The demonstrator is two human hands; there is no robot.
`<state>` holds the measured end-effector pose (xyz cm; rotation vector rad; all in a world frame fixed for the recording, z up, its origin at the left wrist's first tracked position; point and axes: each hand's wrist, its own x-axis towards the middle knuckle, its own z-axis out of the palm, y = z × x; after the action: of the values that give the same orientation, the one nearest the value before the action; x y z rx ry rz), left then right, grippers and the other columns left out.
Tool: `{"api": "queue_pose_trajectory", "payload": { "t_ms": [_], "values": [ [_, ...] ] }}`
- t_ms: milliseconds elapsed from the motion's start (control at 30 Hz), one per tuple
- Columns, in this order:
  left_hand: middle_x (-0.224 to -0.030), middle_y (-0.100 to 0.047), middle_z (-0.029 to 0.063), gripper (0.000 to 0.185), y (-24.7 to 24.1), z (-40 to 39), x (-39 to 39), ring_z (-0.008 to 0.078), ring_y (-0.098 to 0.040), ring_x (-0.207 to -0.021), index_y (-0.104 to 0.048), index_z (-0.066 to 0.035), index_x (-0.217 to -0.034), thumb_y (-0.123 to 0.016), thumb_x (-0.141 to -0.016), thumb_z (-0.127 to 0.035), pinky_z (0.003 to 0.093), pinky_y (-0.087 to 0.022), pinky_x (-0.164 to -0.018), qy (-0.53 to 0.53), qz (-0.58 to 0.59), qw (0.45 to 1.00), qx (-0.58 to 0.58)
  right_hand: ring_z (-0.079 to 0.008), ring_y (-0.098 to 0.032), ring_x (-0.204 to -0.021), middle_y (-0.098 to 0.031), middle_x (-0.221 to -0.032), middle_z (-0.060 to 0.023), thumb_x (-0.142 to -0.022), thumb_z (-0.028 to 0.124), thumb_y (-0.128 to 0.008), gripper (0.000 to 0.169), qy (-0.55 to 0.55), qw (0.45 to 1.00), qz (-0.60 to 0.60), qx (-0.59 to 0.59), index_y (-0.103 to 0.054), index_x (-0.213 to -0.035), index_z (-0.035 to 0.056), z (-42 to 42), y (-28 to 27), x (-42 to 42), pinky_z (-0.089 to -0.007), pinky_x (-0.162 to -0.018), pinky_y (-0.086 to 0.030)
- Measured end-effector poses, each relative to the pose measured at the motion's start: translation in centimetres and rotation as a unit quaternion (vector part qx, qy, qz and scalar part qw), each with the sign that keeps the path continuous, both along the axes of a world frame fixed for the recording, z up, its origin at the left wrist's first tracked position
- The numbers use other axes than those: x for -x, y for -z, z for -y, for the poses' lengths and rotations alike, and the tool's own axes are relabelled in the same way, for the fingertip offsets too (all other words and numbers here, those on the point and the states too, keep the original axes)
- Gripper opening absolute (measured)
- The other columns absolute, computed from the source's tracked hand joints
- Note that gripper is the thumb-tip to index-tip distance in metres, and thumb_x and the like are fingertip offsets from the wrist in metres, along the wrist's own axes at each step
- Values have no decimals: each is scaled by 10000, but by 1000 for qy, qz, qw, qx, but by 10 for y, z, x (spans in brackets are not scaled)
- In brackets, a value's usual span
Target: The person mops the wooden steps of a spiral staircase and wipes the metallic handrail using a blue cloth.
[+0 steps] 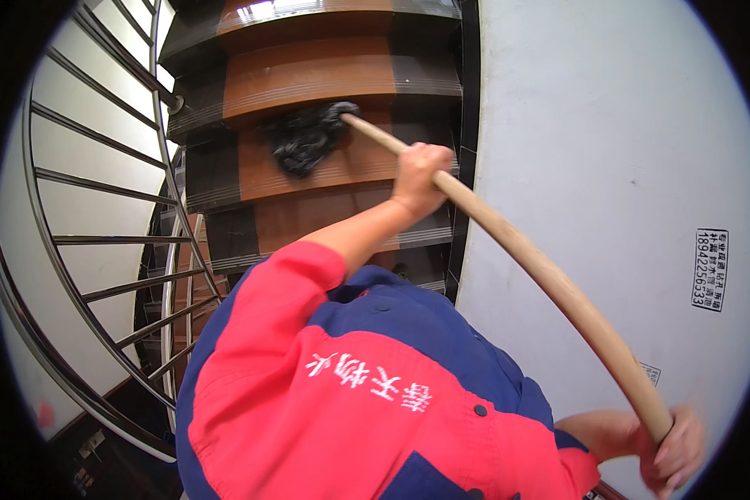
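A wooden mop handle [531, 256] runs diagonally across the view, bowed by the lens. My left hand [420, 178] is wrapped around its lower part, a short way above the mop head. Near the handle's top end, at the lower right, my right hand [674, 451] grips it and looks slightly blurred. The black mop head [306, 140], dark and somewhat blurred, lies across a stair tread [375, 162] below a riser. Its strands spread to the left of the handle.
Stairs with orange-brown middles and black sides climb toward the top. A metal railing [109, 182] curves along the left. On the right stands a white wall [575, 125] with a black skirting [470, 125] and stamped writing [710, 270]. My red and blue jacket [350, 425] fills the bottom.
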<state>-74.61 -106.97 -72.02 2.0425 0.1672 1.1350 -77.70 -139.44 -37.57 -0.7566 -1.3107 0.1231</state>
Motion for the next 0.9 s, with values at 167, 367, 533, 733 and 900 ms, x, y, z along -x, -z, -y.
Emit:
{"api": "queue_pose_trajectory", "payload": {
  "t_ms": [167, 367, 533, 733, 900],
  "values": [
    [-759, -605, 75, 177, 15, 99, -96, 330, -562, -776, -550, -99, -791, -659, -675, -22, 423, -431, -703, 156, 4, 987, 44, -45, -449, -510, -445, -564, 65, -846, 224, -663, 167, 153, 969, 130, 142, -546, -817, 107, 33, -20, 42, -257, -628, -496],
    [-757, -568, 54, 252, 27, 189, -99, 305, -523, -817, -505, -120, -787, -666, -628, -10, 412, -401, -739, 278, -72, 957, 38, -59, -476, -504, -487, -558, 53, -797, 182, -659, 146, 229, 972, 36, 32, -542, -800, 96, 81, -6, 53, -267, -619, -507],
    [-763, -573, 43, 234, 6, 194, -82, 297, -536, -819, -512, -117, -791, -659, -651, 0, 402, -391, -775, 305, -115, 944, 50, -53, -477, -467, -482, -528, 60, -799, 129, -646, 116, 168, 983, 24, 72, -538, -766, 103, 98, -24, 49, -245, -586, -500],
    [-745, -562, 40, 240, -44, 161, -126, 300, -528, -794, -503, -115, -777, -662, -633, -8, 402, -367, -746, 246, -34, 968, 21, -40, -464, -482, -464, -529, 68, -831, 165, -662, 133, 132, 988, 67, 33, -550, -787, 106, 106, -32, 36, -237, -598, -483],
    [-729, -557, 54, 262, -38, 186, -155, 324, -503, -742, -501, -107, -773, -651, -587, 0, 420, -373, -672, 225, 22, 974, 3, -40, -464, -496, -463, -562, 75, -836, 155, -640, 115, 240, 969, 48, 11, -534, -818, 116, 152, -14, 32, -228, -623, -474]
  ]
}}
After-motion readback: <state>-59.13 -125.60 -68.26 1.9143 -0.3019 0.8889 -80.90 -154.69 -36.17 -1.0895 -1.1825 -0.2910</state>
